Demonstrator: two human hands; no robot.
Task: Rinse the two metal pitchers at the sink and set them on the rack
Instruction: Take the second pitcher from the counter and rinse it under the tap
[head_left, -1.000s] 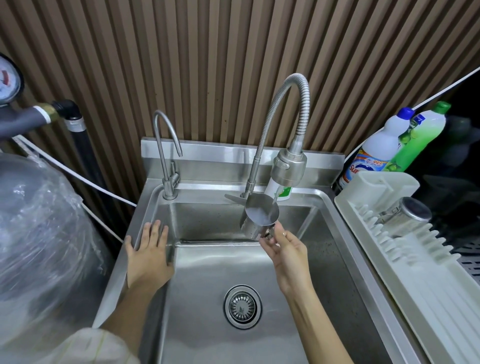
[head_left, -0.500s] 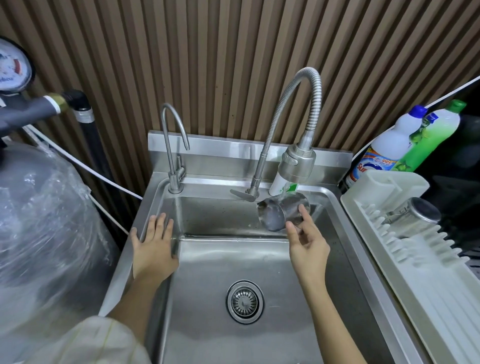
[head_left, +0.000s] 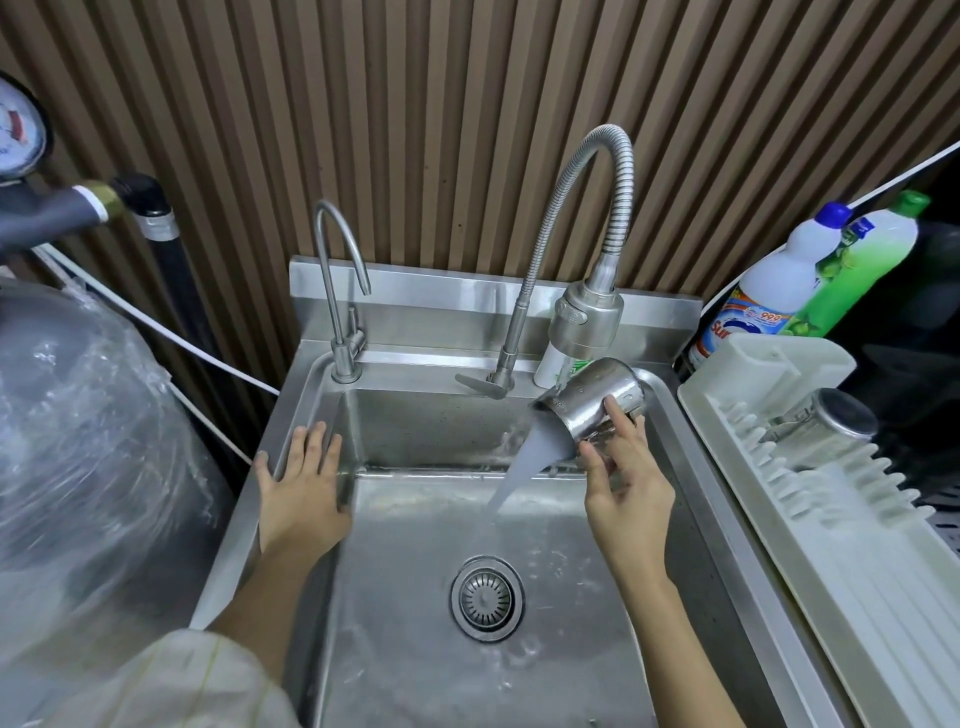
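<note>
Right hand (head_left: 626, 486) tips pitcher (head_left: 597, 402), water pouring; grip apparently at handle.

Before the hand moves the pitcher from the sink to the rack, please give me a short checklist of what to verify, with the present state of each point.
1. Grip: the right hand holds the tilted pitcher by its side: ok.
2. Pitcher emptied: water still pours from its mouth into the sink: not ok.
3. Tap off: flow at the spray head is hidden behind the pitcher: cannot tell.
4. Space on the rack: one other pitcher lies at its far end, the near prongs are free: ok.
5. Left hand out of the way, resting on the sink's left edge: ok.
</note>
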